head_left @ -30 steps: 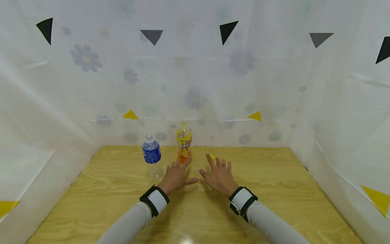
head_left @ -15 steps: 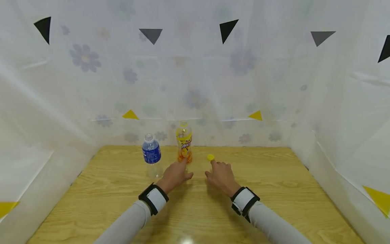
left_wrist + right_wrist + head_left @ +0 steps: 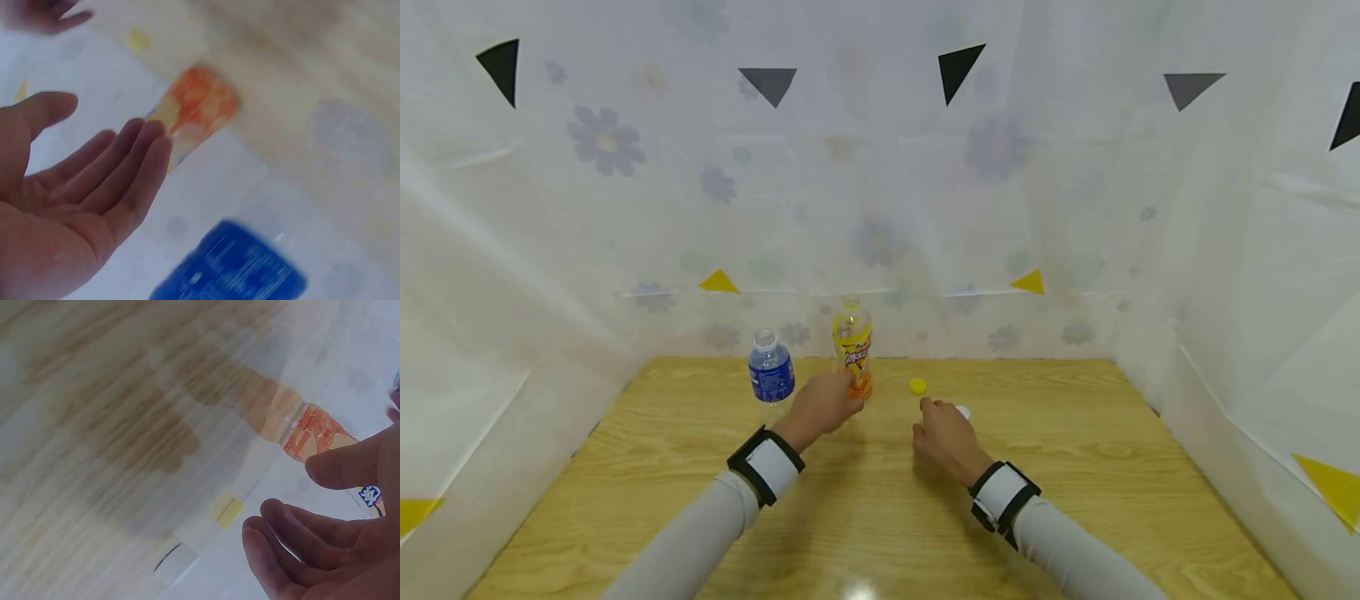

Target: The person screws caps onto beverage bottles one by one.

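Observation:
An orange drink bottle (image 3: 852, 346) with no cap stands upright near the back of the wooden table (image 3: 1075, 467). My left hand (image 3: 822, 403) reaches its base with fingers straight and the palm open; in the left wrist view the fingertips (image 3: 153, 134) lie just short of the orange bottle (image 3: 199, 105). My right hand (image 3: 943, 431) hovers low with loosely curled fingers and holds nothing. Just ahead of it lie a yellow cap (image 3: 917, 385) and a white cap (image 3: 962, 412). The right wrist view shows the yellow cap (image 3: 226, 509), white cap (image 3: 175, 565) and orange bottle (image 3: 315, 432).
A blue-labelled water bottle (image 3: 771, 372) stands left of the orange one, close to my left wrist, and its label (image 3: 231, 272) fills the bottom of the left wrist view. White flowered sheeting (image 3: 880, 208) walls the table at the back and both sides.
Both hands moved forward across the table. The left went from flat on the wood to the orange bottle's base. The right drew its spread fingers into a loose curl near the caps.

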`<state>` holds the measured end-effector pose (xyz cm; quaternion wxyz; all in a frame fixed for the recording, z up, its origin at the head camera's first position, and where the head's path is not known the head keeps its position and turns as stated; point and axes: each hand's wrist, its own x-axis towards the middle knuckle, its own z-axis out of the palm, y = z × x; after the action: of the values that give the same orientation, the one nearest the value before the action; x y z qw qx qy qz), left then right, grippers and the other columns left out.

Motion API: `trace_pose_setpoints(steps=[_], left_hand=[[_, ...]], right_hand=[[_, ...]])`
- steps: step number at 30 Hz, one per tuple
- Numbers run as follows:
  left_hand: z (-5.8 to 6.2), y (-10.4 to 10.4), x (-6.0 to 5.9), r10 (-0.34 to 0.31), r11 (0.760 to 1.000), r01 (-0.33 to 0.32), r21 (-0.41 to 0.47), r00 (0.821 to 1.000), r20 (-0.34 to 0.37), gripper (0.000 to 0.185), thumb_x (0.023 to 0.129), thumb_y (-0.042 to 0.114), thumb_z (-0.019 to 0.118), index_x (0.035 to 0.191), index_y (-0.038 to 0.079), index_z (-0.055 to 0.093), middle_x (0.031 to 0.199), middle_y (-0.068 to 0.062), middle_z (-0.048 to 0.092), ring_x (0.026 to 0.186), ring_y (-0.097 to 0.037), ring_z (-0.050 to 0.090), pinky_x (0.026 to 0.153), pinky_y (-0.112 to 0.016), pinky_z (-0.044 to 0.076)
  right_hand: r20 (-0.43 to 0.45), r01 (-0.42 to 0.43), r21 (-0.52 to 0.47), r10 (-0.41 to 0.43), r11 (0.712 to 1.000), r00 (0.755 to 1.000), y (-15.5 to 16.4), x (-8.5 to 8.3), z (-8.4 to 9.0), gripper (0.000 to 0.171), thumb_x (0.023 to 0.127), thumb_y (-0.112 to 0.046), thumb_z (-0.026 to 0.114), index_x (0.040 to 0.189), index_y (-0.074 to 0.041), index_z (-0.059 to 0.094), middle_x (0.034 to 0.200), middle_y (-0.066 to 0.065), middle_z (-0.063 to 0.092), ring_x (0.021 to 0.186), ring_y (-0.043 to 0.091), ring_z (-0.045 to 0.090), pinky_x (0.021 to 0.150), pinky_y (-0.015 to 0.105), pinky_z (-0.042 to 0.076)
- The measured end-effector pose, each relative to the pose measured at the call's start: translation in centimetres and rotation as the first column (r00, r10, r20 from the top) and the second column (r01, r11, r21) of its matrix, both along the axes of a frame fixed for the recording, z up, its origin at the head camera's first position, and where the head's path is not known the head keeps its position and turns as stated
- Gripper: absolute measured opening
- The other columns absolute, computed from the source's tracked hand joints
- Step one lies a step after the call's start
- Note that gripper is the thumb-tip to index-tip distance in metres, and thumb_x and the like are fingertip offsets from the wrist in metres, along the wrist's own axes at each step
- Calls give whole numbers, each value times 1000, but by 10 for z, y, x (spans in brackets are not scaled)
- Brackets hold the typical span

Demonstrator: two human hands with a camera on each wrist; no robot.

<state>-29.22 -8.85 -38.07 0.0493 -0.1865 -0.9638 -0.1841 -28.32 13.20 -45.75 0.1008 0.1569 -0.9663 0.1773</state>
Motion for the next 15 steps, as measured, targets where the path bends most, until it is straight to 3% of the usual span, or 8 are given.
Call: trace_pose_setpoints(steps=[3, 7, 11, 15], left_hand=[[27, -6, -3, 49, 991, -39, 129, 996, -77, 27, 97, 22, 67, 111, -1, 66, 84, -13, 73, 58, -17, 60, 49, -28, 44], [63, -17, -6, 141, 952, -76, 298, 969, -202, 29, 100, 24, 62, 117, 0, 63, 87, -16, 71, 53, -20, 55, 49, -29, 41], [94, -33, -6, 257, 894, -128, 429, 931, -258, 33, 101, 29, 60, 121, 4, 63, 106, -20, 70, 80, -32, 65, 66, -42, 51], [110, -57, -8, 354, 807, -139, 574, 891, -283, 38, 100, 31, 60, 127, 4, 62, 117, -24, 64, 107, -40, 60, 86, -54, 48]], right_hand=[[-14, -10, -4, 10, 1000, 1000, 0, 1, 0, 15, 94, -9, 65, 103, 4, 64, 74, 9, 58, 59, 16, 51, 52, 30, 40], [-29, -16, -7, 16, 1000, 999, 0, 3, 2, 16, 94, -8, 65, 104, 4, 65, 76, 10, 59, 60, 16, 52, 53, 30, 40], [-31, -14, -13, 14, 1000, 999, 0, 3, 3, 16, 94, -7, 65, 105, 5, 65, 78, 11, 61, 61, 17, 53, 53, 31, 42], [-35, -8, -7, 7, 1000, 999, -1, 2, 3, 17, 93, -6, 66, 106, 5, 65, 80, 12, 62, 62, 18, 55, 55, 32, 45]])
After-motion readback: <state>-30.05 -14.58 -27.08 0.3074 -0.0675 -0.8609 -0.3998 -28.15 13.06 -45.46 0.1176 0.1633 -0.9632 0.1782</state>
